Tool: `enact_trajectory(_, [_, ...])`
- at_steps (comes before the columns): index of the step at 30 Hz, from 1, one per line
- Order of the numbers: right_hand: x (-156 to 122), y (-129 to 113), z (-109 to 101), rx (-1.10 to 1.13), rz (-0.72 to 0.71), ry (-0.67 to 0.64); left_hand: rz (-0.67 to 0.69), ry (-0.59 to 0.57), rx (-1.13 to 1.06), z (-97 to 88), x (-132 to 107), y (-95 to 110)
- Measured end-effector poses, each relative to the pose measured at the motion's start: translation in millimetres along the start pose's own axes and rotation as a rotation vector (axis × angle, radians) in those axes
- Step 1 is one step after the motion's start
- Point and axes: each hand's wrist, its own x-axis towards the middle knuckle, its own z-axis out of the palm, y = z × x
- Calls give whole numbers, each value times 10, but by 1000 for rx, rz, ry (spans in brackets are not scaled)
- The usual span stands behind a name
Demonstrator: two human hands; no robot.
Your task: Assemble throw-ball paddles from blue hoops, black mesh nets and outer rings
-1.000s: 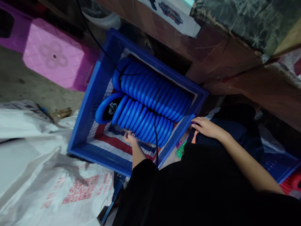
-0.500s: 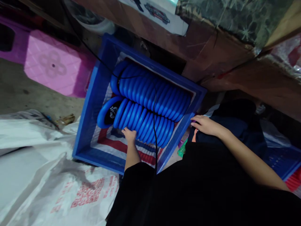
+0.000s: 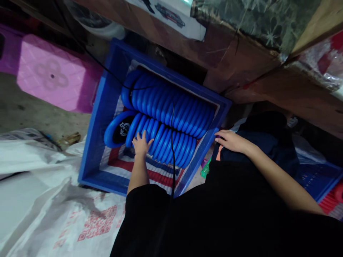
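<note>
Two rows of glossy blue rings (image 3: 171,103) stand on edge, packed side by side in a blue plastic crate (image 3: 89,142). The end ring (image 3: 108,134) of the nearer row leans outward and shows a black centre with a white logo (image 3: 124,129). My left hand (image 3: 141,144) lies over the nearer row, fingers spread on the rings near that end; it grips none of them. My right hand (image 3: 233,141) rests by the crate's right rim on dark cloth, its fingers stretched out. A thin black cord (image 3: 173,153) hangs across the view in front of the rings.
A pink plastic stool (image 3: 52,75) stands left of the crate. White sacks (image 3: 96,225) with red print lie at the lower left. Cardboard boxes (image 3: 219,67) border the far side. Another blue crate (image 3: 318,178) with red items is at the right.
My left hand has moved up and left from the near side of the front row onto its rings, and its fingers have spread. My right hand stays by the rim. The view has shifted slightly.
</note>
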Motion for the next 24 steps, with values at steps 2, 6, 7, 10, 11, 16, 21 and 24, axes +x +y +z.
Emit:
enact_trajectory(2, [3, 4, 10, 2, -4, -5, 23, -27, 39, -29, -27, -30])
enact_trajectory(6, [8, 13, 30, 2, -19, 3, 10, -47, 100, 2, -101, -71])
enact_trajectory(7, [10, 12, 32, -1, -19, 2, -2, -45, 110, 26, -110, -66])
enact_trajectory(10, [12, 0, 29, -14, -8, -16, -45, -37, 129, 106, -92, -19])
enact_trajectory(11, [12, -5, 26, -13, -2, -19, -59, -34, 132, 125, -71, 0])
enact_trajectory(16, [12, -17, 19, 29, 3, -4, -151, -6, 113, 115, 122, 45])
enact_trajectory(21, [31, -11, 29, 8, 7, -8, -287, -2, 75, 119, 317, 52])
enact_trajectory(24, [34, -6, 27, 4, 1, 0, -333, -28, 48, 185, 333, 75])
